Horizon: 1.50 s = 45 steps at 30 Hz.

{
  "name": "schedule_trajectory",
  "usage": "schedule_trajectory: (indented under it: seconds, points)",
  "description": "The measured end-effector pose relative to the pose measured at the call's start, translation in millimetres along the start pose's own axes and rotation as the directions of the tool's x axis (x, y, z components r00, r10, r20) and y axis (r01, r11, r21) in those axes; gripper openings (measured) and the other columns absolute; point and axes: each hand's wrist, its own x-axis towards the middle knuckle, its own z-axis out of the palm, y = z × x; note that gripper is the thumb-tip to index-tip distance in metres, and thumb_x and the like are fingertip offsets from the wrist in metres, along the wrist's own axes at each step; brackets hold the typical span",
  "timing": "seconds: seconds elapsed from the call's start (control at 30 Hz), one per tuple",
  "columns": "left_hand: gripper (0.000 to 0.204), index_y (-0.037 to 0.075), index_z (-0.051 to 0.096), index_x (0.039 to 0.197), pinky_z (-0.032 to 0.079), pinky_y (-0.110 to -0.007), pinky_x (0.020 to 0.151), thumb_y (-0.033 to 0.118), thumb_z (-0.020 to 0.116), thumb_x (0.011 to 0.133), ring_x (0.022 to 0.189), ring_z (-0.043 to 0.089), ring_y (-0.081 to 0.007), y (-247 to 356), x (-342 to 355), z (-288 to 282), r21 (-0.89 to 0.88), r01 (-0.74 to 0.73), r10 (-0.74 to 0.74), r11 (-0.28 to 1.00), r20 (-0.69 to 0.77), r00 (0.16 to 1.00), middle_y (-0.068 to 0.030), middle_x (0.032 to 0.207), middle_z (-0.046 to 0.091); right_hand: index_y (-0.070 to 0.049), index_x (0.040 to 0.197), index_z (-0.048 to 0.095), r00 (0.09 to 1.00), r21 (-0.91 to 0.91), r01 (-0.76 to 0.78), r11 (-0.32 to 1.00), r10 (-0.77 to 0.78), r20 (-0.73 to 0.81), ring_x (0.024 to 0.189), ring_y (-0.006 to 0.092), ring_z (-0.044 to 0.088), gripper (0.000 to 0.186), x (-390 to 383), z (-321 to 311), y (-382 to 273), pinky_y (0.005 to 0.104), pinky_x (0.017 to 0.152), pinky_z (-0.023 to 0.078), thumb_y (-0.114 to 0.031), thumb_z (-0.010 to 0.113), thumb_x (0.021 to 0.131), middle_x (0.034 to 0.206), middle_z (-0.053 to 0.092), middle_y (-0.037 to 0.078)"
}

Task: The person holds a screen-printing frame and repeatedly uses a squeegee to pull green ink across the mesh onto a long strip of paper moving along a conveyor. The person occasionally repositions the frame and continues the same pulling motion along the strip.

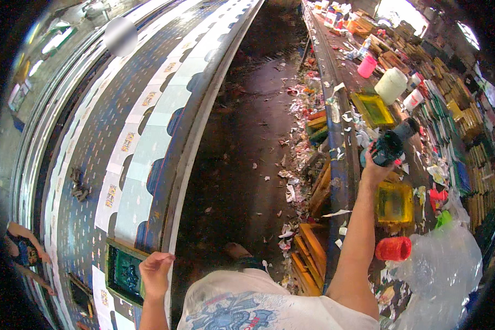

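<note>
Gripping in the right hand (pixel 374 167), at three o'clock, a dark green, smeared cylindrical container (pixel 389 148), with fingers wrapped around its side. Tilting it over a long, littered brown bench (pixel 334 170) with a bluish edge, with the far end aimed between one and two o'clock. Cannot tell whether touching the bench or lifted just above it, nor make out any contents.

Holding the left hand (pixel 156 270) between seven and eight o'clock, at the right edge of a long blue-black table (pixel 88 159) laid with rows of pale teal and white sheets (pixel 142 159). Pinching the fingers narrow; cannot tell whether holding something small. Just beside that hand, toward nine o'clock: a rectangular screen frame (pixel 128 247), dark green inside.

Around the container: at two o'clock, a yellow rectangular frame (pixel 373 109) and a squat off-white plastic jug (pixel 391 87); between three and four, a second yellow frame (pixel 395 203); at four, a red plastic tub (pixel 393 249), then clear plastic sheeting (pixel 440 269).

Judging from the grip, seemingly picking up or setting down the container, cannot tell which. Calling next, most likely, for a firm hold and steady wrist, minding slips and spills near the yellow frames.
</note>
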Motion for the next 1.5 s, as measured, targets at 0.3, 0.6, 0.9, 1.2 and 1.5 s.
schedule_trajectory:
  seconds: [0.3,0.6,0.9,1.2,1.5]
  points:
    - [0.008,-0.001,0.082,0.094,0.06,-0.033,0.086,0.0,0.088,0.088,0.091,0.076,-0.0153,-0.2,-42.0,-45.2,0.398,0.133,0.028,0.907,-0.374,0.927,-0.0095,0.097,0.083,0.003,0.153,0.059,0.987,-0.507,-0.16,0.847,0.155,-0.052,0.128,0.0368,0.07,0.094,17.8,2.3,111.8,0.0508,0.12,0.053,-0.013,0.104,0.072,0.151,0.069,0.02]
    - [0.011,0.004,0.085,0.104,0.062,-0.035,0.086,0.004,0.087,0.093,0.099,0.078,-0.0212,-4.4,-76.5,-8.6,0.38,0.072,-0.048,0.922,-0.073,0.996,-0.0107,0.106,0.083,0.003,0.155,0.058,0.983,-0.583,0.135,0.801,-0.033,0.182,0.144,0.0477,0.056,0.061,45.6,-23.2,158.5,0.0766,0.12,0.038,-0.031,0.073,0.107,0.154,0.063,0.027]
    - [0.009,0.003,0.083,0.103,0.062,-0.036,0.087,0.006,0.088,0.095,0.098,0.078,-0.0194,-35.9,-128.4,-38.6,0.195,0.061,-0.033,0.979,-0.143,0.989,-0.0089,0.103,0.083,0.001,0.151,0.064,0.976,-0.772,0.208,0.6,-0.075,0.204,0.137,0.0393,0.065,0.051,-44.1,-15.3,43.5,0.0611,0.117,0.047,-0.029,0.068,0.111,0.147,0.071,0.023]
    - [0.008,0.002,0.08,0.103,0.059,-0.044,0.083,0.001,0.081,0.095,0.092,0.076,-0.0331,-87.8,-180.4,-118.8,0.395,-0.092,0.338,0.914,-0.615,0.712,-0.015,0.095,0.079,0.001,0.137,0.076,0.733,-0.375,0.406,0.833,-0.052,0.679,0.12,0.0324,0.077,0.032,-184.8,68.8,-2.7,0.041,0.106,0.059,-0.018,0.067,0.113,0.136,0.079,0.018]
    - [0.061,0.0,0.07,0.143,0.045,-0.055,0.122,-0.003,0.07,0.081,0.143,0.057,-0.043,-134.7,-172.0,-216.5,0.855,0.252,0.472,0.453,-0.47,0.746,-0.0143,0.16,0.063,-0.007,0.119,0.078,-0.52,0.782,-0.057,0.62,-0.687,0.507,0.129,0.041,0.068,0.039,-568.1,139.4,-401.3,0.0509,0.109,0.054,-0.008,0.091,0.082,0.13,0.075,0.015]
